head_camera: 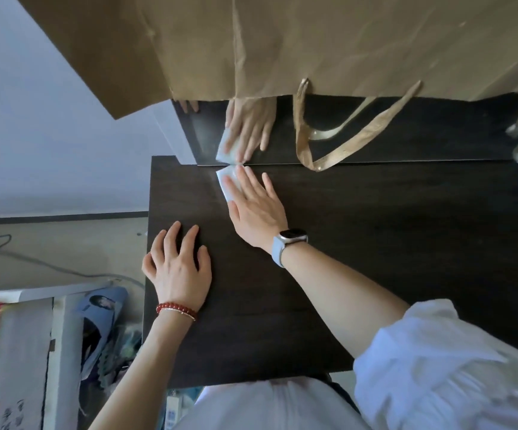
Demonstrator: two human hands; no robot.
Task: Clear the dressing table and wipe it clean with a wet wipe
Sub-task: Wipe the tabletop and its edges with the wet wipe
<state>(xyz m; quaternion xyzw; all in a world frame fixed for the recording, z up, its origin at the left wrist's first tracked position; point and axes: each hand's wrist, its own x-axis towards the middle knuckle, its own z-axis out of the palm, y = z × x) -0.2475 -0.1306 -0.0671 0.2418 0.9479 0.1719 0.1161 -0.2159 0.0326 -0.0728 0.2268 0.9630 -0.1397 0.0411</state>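
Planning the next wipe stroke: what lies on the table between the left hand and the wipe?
Nothing: the head view shows only bare dark table between the left hand and the wipe under the right hand.

folded white wet wipe (227, 185) lies flat on dark wooden dressing table (375, 243), at its mirror edge.

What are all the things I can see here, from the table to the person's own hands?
Dressing table: one, dark brown, centre.
Mirror: one, at the table's back edge, reflecting the wiping hand.
Paper bag: one, tan, top, covering the upper mirror; gold ribbon handles hang down.
Wet wipe: one, white, far table edge by the mirror.
Clutter: several blurred items, lower left, beside the table.
Watch: one, pale blue strap, right wrist.
Bracelet: one, red beads, left wrist.
Left hand: flat on the table, empty.
Right hand: fingers pressing the wipe.
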